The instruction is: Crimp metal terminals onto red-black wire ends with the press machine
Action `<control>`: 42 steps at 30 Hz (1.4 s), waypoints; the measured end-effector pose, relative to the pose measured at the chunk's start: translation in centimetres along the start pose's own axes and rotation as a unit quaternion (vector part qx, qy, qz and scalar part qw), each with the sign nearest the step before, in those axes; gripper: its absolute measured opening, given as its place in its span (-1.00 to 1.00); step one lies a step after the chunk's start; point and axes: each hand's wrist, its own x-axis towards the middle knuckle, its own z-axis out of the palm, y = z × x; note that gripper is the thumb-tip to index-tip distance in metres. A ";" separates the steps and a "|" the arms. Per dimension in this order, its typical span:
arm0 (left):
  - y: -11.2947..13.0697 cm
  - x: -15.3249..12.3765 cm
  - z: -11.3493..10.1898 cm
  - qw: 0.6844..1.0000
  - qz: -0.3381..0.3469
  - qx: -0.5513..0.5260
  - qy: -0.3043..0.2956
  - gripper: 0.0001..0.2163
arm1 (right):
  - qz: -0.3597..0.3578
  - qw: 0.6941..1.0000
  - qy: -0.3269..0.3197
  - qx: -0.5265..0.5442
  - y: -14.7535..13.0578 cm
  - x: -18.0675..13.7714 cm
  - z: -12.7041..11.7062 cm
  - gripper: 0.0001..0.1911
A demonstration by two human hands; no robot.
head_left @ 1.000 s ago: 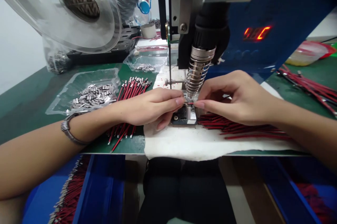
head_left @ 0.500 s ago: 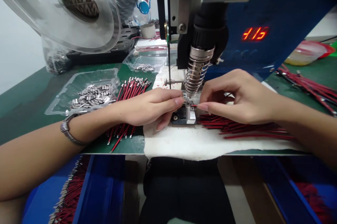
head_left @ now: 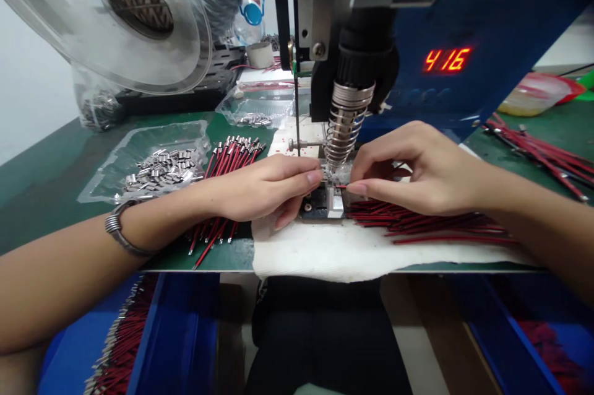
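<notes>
At the small metal fixture [head_left: 335, 204], my right hand [head_left: 413, 169] pinches a red wire [head_left: 342, 186] between thumb and forefinger, its end lying in the fixture. My left hand [head_left: 273, 187] reaches the fixture from the other side, fingers closed; what they hold, if anything, is hidden. Just above the fixture stands the soldering iron tip inside a coiled spring [head_left: 346, 122]. Under my right hand lies a bundle of red and black wires [head_left: 403, 221]. Beside my left hand, wires with metal ends [head_left: 232, 160] lie in a pile.
A clear plastic tray [head_left: 99, 181] of small metal parts stands left, a second tray [head_left: 278, 104] behind. The blue machine [head_left: 417, 23] with a red digital display [head_left: 448, 60] fills the back right. A blue bin [head_left: 174, 333] sits below the table edge. More wires [head_left: 542, 147] lie far right.
The display's last digit has changed, now reading 416. Both hands stay at the fixture almost unmoved; the view has shifted very slightly.
</notes>
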 end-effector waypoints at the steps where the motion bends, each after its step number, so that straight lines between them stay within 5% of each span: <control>1: 0.0 0.0 0.0 1.000 0.000 0.000 0.000 -0.65 | 0.003 1.000 -0.005 -0.001 -0.1 0.0 -0.1 -0.82; 10: -0.1 0.0 -0.1 1.000 0.005 0.000 -0.004 -0.63 | 0.052 0.997 0.056 0.025 -0.6 0.0 0.2 -0.80; 42: -0.2 0.0 0.2 1.000 0.012 0.014 0.008 -0.71 | 0.082 0.993 0.082 -0.002 -1.2 0.1 1.2 -0.80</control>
